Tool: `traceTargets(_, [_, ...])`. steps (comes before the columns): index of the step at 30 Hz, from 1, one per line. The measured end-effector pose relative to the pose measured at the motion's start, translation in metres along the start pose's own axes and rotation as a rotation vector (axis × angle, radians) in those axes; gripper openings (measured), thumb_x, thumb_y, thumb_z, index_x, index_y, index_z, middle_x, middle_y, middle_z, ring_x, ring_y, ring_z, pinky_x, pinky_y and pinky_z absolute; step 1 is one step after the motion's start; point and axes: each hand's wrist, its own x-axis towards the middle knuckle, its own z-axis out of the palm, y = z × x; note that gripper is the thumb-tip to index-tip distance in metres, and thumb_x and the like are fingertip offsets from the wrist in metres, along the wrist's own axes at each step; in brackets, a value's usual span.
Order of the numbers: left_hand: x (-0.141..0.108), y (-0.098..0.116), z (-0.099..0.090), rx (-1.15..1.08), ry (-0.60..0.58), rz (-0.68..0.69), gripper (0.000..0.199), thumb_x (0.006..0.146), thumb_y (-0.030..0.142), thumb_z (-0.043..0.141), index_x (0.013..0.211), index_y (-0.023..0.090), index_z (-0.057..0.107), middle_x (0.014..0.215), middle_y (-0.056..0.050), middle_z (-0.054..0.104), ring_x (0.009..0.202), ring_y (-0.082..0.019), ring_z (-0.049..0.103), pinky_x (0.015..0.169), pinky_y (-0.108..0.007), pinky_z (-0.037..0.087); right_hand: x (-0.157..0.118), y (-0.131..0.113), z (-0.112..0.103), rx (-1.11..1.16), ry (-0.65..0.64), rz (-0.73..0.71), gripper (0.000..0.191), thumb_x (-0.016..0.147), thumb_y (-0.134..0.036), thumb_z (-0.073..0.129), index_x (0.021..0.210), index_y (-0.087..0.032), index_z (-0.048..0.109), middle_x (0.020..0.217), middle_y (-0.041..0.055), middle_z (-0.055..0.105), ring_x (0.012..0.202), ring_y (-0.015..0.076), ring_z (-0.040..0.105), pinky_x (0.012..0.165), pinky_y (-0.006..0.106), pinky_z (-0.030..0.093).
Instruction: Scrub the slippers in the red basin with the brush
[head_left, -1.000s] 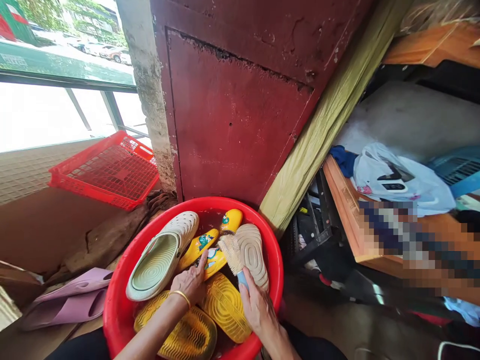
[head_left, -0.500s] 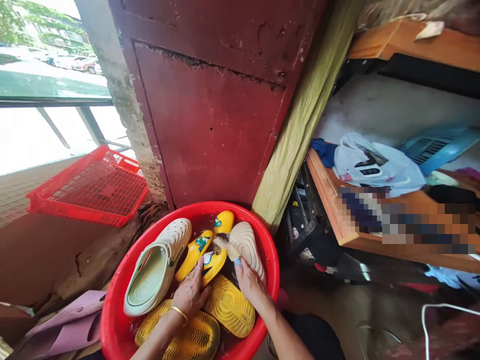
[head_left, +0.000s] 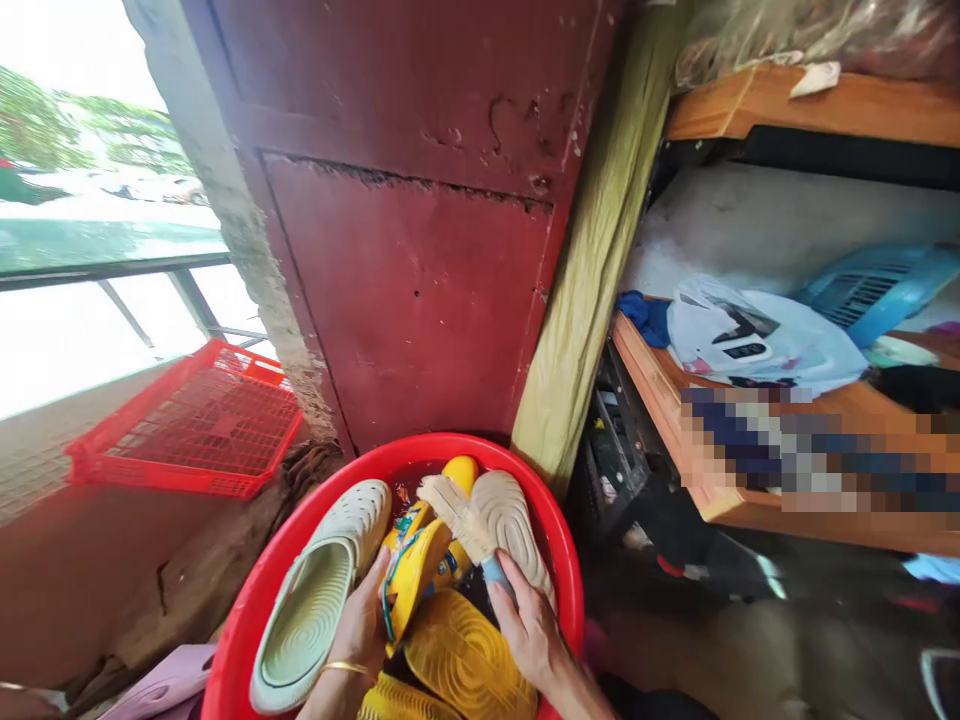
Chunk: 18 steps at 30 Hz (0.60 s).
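Observation:
A red basin [head_left: 244,600] holds several shoes in dark water. My left hand [head_left: 364,615], with a gold bangle at the wrist, grips a yellow sandal [head_left: 412,575] tilted up on its side. My right hand [head_left: 525,620] is closed on the blue-grey handle of a brush [head_left: 459,515], its pale bristles above the yellow sandal. A pale green clog [head_left: 307,610] lies at the basin's left, and a beige sole [head_left: 514,520] faces up at the right. Lower down are yellow soles [head_left: 469,650] with ridged patterns.
Behind the basin stands a dark red door [head_left: 412,310]. A red plastic crate [head_left: 202,425] is at the left, above a pink slipper [head_left: 161,685]. Wooden shelving [head_left: 720,495] at the right bears a white plastic bag [head_left: 757,330] and a blue basket [head_left: 877,290].
The yellow sandal under my left hand has been lifted and tipped onto its side. My right hand has raised the brush, showing more of its bristles. The view has shifted, and the basin appears lower.

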Motion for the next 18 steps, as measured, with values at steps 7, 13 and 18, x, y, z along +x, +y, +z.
traceTargets(7, [-0.002,0.027,-0.006,-0.261,0.033,0.151,0.036,0.093,0.044,0.056,0.117,0.02,0.07,0.094,-0.008,0.08,0.099,-0.031,0.075,0.091,-0.048,0.058,-0.009,0.005,0.021,-0.053,0.042,-0.035,0.048,0.104,-0.044,0.039,0.137,-0.019,0.063,0.123,0.0131,0.073,0.115,0.0253,0.07,0.098,0.032,0.057])
traceTargets(13, [0.008,0.01,-0.007,-0.104,0.159,-0.076,0.059,0.093,0.068,0.04,0.114,0.019,0.067,0.095,-0.012,0.076,0.088,-0.028,0.074,0.075,-0.044,0.061,-0.02,-0.005,0.026,-0.16,-0.023,-0.111,0.048,0.104,-0.037,0.038,0.144,-0.017,0.056,0.13,0.0132,0.07,0.117,0.0252,0.069,0.104,0.034,0.053])
traceTargets(18, [0.008,-0.019,0.0,0.071,0.155,0.205,0.05,0.088,0.054,0.065,0.127,0.024,0.06,0.114,-0.011,0.073,0.093,-0.022,0.073,0.077,-0.034,0.06,-0.031,-0.004,0.033,-0.277,-0.076,-0.103,0.049,0.105,-0.035,0.034,0.145,-0.014,0.054,0.131,0.015,0.069,0.112,0.0266,0.071,0.099,0.036,0.056])
